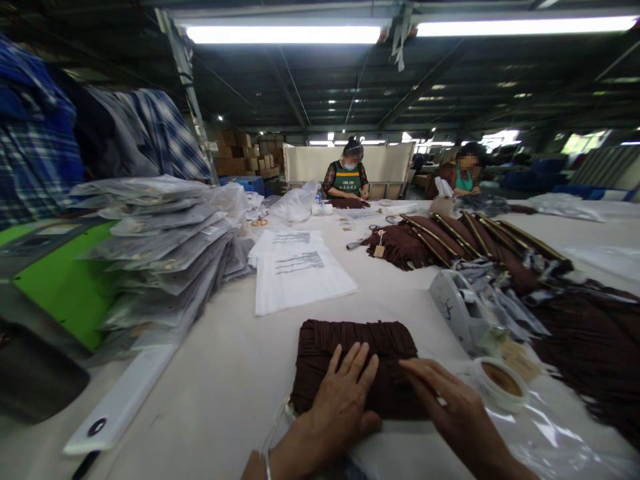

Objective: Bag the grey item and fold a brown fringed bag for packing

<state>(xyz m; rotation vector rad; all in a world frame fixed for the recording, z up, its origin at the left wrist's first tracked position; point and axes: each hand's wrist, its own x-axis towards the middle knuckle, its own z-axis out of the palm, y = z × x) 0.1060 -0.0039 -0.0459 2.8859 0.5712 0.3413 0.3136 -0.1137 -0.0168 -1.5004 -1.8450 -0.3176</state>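
Note:
A dark brown fringed bag [357,337] lies flat on the table in front of me, its strips running across it. My left hand [345,390] rests palm down on its front, fingers outstretched and slightly apart. At the bag's right side, my right hand [447,397] has its fingers stretched leftward, the tips touching the fringe. A small white band shows on one of its fingers. Nothing is visibly gripped in either hand, though the underside of the right one is hidden. A pale cord [275,427] runs by my left wrist.
White printed bags [305,273] lie ahead. Bagged goods [170,233] are stacked left, near a white bar [120,400]. To the right are a tape dispenser [457,310], a round tub [500,383], clear plastic [565,433] and brown fringed bags [450,240]. Two people work beyond.

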